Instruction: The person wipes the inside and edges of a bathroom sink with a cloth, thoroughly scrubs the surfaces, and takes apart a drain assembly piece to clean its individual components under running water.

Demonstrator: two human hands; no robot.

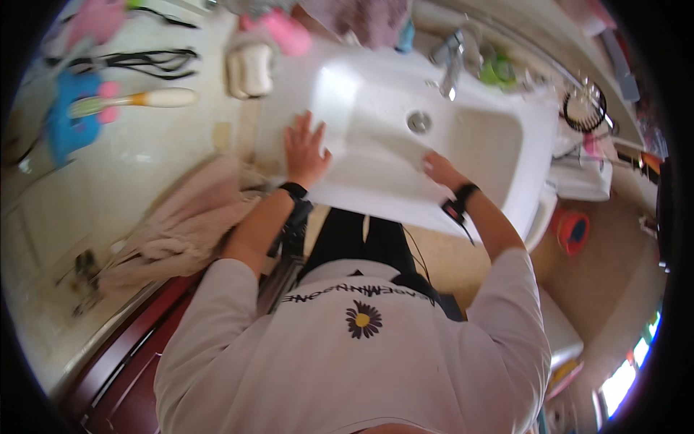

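A white washbasin [379, 184] lies before me, with a round metal drain [419, 122] in its floor and a chrome faucet [451, 70] on its far rim. My left hand [306, 149] is spread on or just over the basin's left rim, fingers apart, holding nothing. Over the basin's near part is my right hand [442, 169], blurred, its fingers partly curled; whether it touches the basin or holds anything small is not clear. Each wrist wears a black band. Left of the basin's far corner, a pale bar of soap [255, 70] sits in a dish.
On the left wall hang a hairbrush [162, 97], a blue holder [73, 116] and black cords or bands [157, 62]. A pink towel [184, 217] hangs below them. A green item [497, 70] stands beside the faucet. Right of the basin are a white toilet cistern [580, 179] and a red container [570, 230].
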